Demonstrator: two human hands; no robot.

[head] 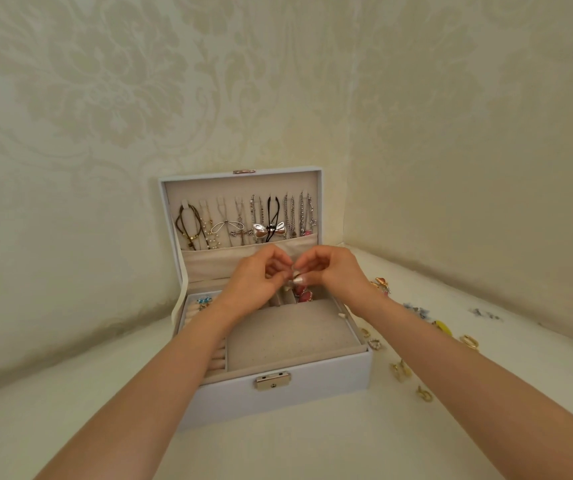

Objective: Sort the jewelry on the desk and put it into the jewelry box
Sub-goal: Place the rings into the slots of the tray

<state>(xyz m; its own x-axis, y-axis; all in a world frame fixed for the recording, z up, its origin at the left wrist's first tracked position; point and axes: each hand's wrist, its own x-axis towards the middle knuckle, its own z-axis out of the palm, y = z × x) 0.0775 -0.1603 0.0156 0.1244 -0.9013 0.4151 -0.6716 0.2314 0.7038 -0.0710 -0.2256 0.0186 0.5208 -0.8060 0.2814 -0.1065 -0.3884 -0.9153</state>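
Observation:
A pale blue jewelry box (312,389) stands open on the white desk, with several necklaces (243,220) hanging inside its raised lid. Both hands meet over the back compartments. My left hand (260,278) and my right hand (330,270) pinch one small silvery piece of jewelry (293,274) between their fingertips. Below them a pink piece (304,294) lies in a back compartment. A blue piece (204,301) sits in the left compartment. A flat beige pad (288,336) covers the front of the tray.
Loose jewelry lies on the desk right of the box: gold earrings (401,370), a gold ring pair (470,341), a yellow piece (444,328), grey pieces (416,310) and a gold and pink clip (382,284). Patterned walls close the corner behind.

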